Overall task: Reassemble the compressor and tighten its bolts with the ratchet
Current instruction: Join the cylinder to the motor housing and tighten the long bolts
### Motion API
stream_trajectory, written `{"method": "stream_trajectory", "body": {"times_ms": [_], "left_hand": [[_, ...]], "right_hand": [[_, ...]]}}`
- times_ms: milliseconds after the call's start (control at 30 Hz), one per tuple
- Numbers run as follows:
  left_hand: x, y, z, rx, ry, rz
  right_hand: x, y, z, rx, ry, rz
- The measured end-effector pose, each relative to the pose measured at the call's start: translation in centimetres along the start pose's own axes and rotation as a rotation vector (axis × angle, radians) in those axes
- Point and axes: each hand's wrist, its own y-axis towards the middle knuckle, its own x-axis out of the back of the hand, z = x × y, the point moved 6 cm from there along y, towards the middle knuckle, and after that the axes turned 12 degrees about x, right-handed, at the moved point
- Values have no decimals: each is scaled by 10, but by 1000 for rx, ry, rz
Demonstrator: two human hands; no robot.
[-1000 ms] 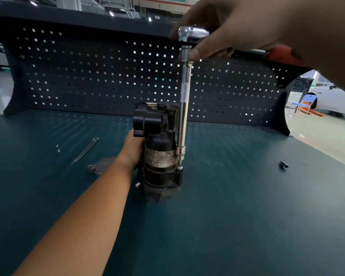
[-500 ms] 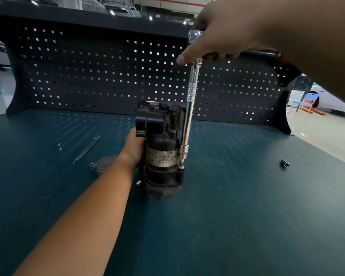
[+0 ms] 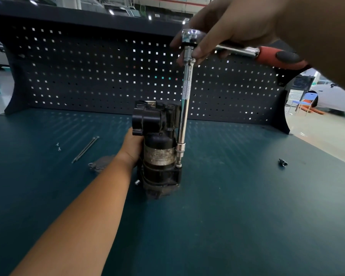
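2 hands busy: the right hand (image 3: 237, 22) has fingers (image 3: 202, 48) clenched round the ratchet (image 3: 189, 35) head; the left hand (image 3: 130, 148) grasps the compressor (image 3: 159, 152), its fingers hidden behind.

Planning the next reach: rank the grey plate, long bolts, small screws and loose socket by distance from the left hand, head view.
1. Grey plate, just left of the left hand.
2. Long bolts, farther left.
3. Small screws, leftmost.
4. Loose socket, far right.
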Motion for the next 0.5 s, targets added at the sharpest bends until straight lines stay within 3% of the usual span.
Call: {"method": "stream_trajectory", "body": {"times_ms": [267,500], "left_hand": [[0,1,0,-44,16,-4],[-4,-4,-4,-67,-12,22]], "right_hand": [[-6,-3,9,77,-110,-44],[-6,-2,9,25,-313,-89]]}}
